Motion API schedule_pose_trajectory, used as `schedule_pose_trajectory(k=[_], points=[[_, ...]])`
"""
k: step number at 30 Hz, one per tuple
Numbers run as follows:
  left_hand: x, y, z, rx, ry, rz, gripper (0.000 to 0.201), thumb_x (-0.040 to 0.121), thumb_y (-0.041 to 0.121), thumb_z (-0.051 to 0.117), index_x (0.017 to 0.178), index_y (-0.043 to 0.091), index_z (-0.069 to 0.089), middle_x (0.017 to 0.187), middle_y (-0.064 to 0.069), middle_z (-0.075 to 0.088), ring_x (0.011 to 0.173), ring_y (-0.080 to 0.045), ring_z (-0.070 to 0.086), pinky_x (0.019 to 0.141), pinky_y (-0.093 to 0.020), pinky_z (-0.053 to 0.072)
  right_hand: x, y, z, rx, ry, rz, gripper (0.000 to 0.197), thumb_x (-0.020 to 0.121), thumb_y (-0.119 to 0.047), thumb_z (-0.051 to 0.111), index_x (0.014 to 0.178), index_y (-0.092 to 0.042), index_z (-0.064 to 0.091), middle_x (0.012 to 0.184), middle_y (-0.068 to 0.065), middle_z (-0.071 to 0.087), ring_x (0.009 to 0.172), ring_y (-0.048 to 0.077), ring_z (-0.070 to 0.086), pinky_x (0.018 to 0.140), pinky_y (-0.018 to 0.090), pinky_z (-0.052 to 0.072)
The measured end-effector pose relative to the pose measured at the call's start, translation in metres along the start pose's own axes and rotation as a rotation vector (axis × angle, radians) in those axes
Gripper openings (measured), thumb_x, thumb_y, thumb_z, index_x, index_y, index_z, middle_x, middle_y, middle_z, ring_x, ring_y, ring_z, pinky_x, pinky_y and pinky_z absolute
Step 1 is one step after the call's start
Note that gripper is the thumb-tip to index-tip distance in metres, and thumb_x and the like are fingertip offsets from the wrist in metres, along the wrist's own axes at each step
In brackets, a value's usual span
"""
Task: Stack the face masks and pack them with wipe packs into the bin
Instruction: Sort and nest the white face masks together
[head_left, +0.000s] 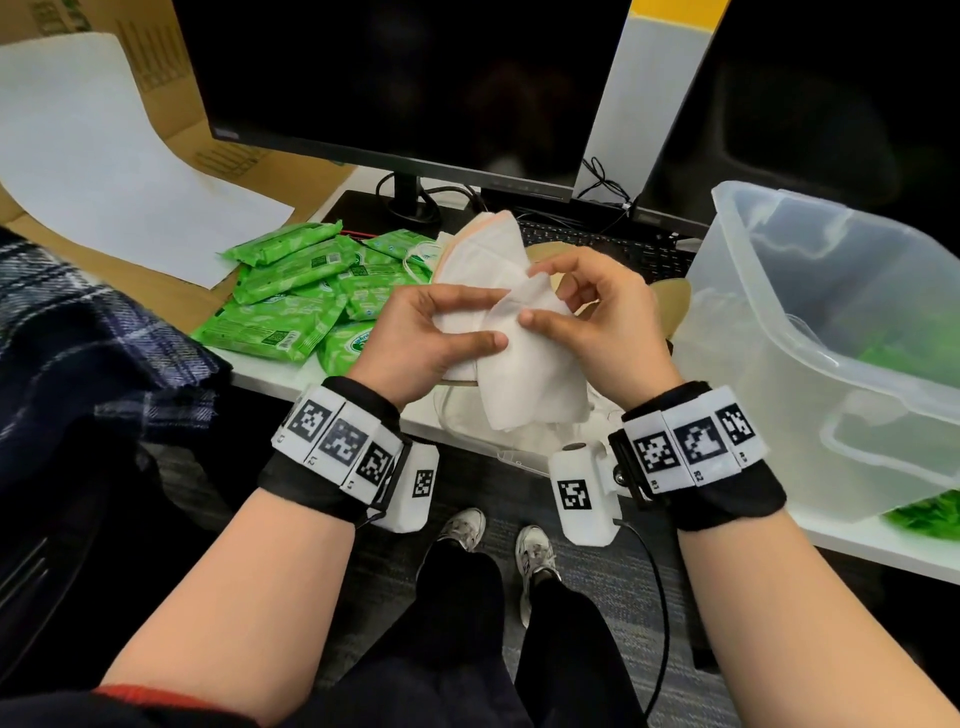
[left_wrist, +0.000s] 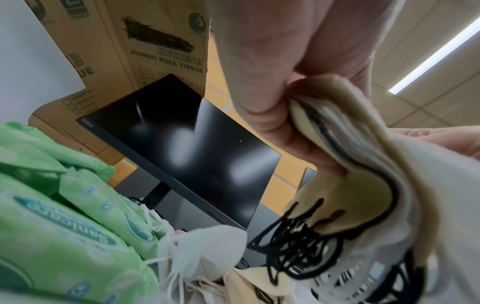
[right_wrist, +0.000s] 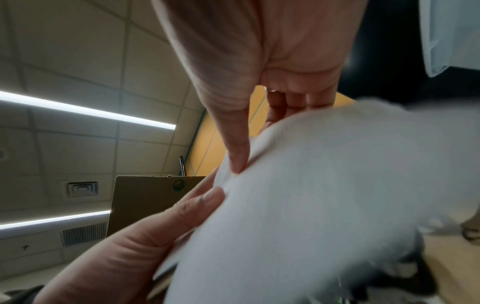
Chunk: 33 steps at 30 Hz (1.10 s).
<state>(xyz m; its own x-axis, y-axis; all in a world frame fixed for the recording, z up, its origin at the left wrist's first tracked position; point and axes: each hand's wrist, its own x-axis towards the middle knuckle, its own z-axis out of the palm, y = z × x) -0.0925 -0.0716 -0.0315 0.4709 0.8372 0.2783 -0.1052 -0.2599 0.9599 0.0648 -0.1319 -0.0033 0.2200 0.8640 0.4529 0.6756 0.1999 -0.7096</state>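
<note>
A stack of white and beige face masks is held up over the table's front edge by both hands. My left hand grips the stack from the left, with its thumb on top and its fingers underneath. My right hand pinches the top white mask between thumb and curled fingers. The left wrist view shows the stack's layers with black ear loops hanging down. Green wipe packs lie in a heap on the table at the left. The clear plastic bin stands at the right, with green packs inside.
More loose masks lie behind the hands, in front of a keyboard. Two dark monitors stand at the back. A cardboard box with a white sheet is at the back left, and plaid cloth is at the left.
</note>
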Motion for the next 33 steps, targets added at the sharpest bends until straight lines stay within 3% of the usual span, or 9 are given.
schedule_pose_trajectory(k=[3,7,10,13,18,21,24,28,33], points=[[-0.004,0.001,0.006,-0.023,-0.019,0.033,0.055,0.067,-0.011,0.072,0.112,0.02,0.06,0.098,0.015,0.065,0.089,0.011,0.06,0.083,-0.01,0.046,-0.009,0.002,-0.001,-0.03,0.047,-0.03,0.032,0.07,-0.015,0.078,0.085,-0.036,0.06,0.079,-0.015,0.046,0.072,-0.001,0.044,0.065,0.008,0.034],[-0.007,-0.002,0.013,-0.054,-0.022,0.002,0.055,0.069,-0.01,0.071,0.113,0.02,0.059,0.106,0.013,0.063,0.096,0.008,0.058,0.094,-0.017,0.046,-0.02,0.01,0.0,0.072,0.149,-0.003,0.015,0.07,-0.016,0.078,0.075,-0.025,0.067,0.085,-0.014,0.054,0.083,0.003,0.053,0.073,0.022,0.042],[-0.01,-0.004,0.014,-0.064,-0.029,-0.019,0.052,0.071,-0.009,0.071,0.114,0.018,0.059,0.108,0.01,0.063,0.099,0.004,0.059,0.095,-0.019,0.046,-0.026,0.013,-0.004,0.172,0.153,-0.019,0.014,0.08,-0.011,0.068,0.078,-0.024,0.062,0.084,-0.017,0.06,0.081,-0.009,0.054,0.073,0.008,0.038],[-0.012,-0.006,0.013,-0.052,-0.059,-0.035,0.047,0.076,-0.007,0.067,0.114,0.02,0.06,0.112,0.008,0.062,0.11,-0.006,0.057,0.101,-0.025,0.043,-0.03,0.014,-0.011,0.384,0.093,-0.037,0.019,0.086,-0.001,0.057,0.083,-0.02,0.057,0.077,-0.018,0.062,0.076,-0.007,0.054,0.071,0.01,0.041],[-0.02,-0.004,0.017,-0.109,-0.132,-0.041,0.032,0.085,0.001,0.059,0.108,0.022,0.063,0.11,0.01,0.064,0.105,0.002,0.058,0.092,-0.015,0.045,-0.036,0.016,-0.008,0.306,-0.104,0.068,0.031,0.079,-0.016,0.069,0.097,-0.037,0.056,0.059,-0.008,0.05,0.06,0.013,0.05,0.06,0.032,0.042],[-0.025,-0.003,0.02,-0.151,-0.155,-0.046,0.034,0.077,0.007,0.068,0.108,0.022,0.063,0.108,0.009,0.065,0.1,0.006,0.059,0.085,-0.01,0.045,-0.037,0.018,-0.004,0.246,-0.085,0.144,0.033,0.073,-0.024,0.074,0.094,-0.039,0.053,0.055,-0.009,0.059,0.064,0.015,0.06,0.062,0.041,0.046],[-0.028,-0.005,0.02,-0.135,-0.143,-0.03,0.054,0.071,-0.007,0.071,0.115,0.021,0.058,0.107,0.011,0.062,0.093,0.012,0.059,0.079,-0.007,0.045,-0.038,0.018,-0.001,0.155,-0.055,0.134,0.031,0.073,-0.025,0.077,0.094,-0.033,0.055,0.049,-0.014,0.054,0.054,0.002,0.049,0.06,0.028,0.039],[-0.028,-0.01,0.02,-0.089,-0.164,-0.02,0.062,0.072,-0.015,0.066,0.121,0.02,0.051,0.108,0.013,0.059,0.092,0.016,0.058,0.077,-0.005,0.044,-0.039,0.018,0.002,0.065,-0.019,0.149,0.035,0.069,-0.026,0.079,0.098,-0.022,0.059,0.049,-0.012,0.047,0.05,0.002,0.042,0.056,0.02,0.03],[-0.03,-0.019,0.018,0.008,-0.185,0.002,0.062,0.075,-0.01,0.067,0.118,0.032,0.051,0.117,0.018,0.055,0.107,0.015,0.051,0.095,-0.009,0.04,-0.038,0.016,0.003,-0.058,-0.065,0.193,0.038,0.064,-0.033,0.081,0.09,-0.022,0.056,0.068,-0.007,0.05,0.061,0.004,0.043,0.057,0.02,0.033]])
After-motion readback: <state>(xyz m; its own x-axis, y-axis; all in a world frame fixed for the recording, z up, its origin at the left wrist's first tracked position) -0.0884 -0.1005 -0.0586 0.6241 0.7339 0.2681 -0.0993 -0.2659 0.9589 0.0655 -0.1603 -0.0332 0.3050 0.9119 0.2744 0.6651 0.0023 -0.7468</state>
